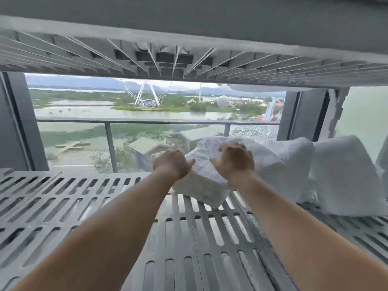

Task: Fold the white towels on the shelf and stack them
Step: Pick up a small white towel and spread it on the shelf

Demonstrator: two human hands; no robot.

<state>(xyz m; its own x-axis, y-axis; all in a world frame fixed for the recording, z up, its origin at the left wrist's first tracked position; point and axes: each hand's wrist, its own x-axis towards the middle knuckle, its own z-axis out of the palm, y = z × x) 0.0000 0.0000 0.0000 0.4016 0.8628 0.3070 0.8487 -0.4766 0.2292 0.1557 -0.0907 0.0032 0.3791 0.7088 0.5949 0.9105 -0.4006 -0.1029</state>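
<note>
Two forearms reach across the slotted grey shelf (84,206). Toward its back edge, right of the middle, the left hand (172,164) and right hand (235,162) clamp a folded white towel (201,185) between them, the right curled over its top. Its long axis runs near to far, near end low. Bunched towels (344,171) crowd the back right corner, touching it. Beyond stands a balcony railing (147,121).

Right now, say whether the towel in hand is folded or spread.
Folded: the towel is a compact thick block, held between the left hand and right hand.
</note>
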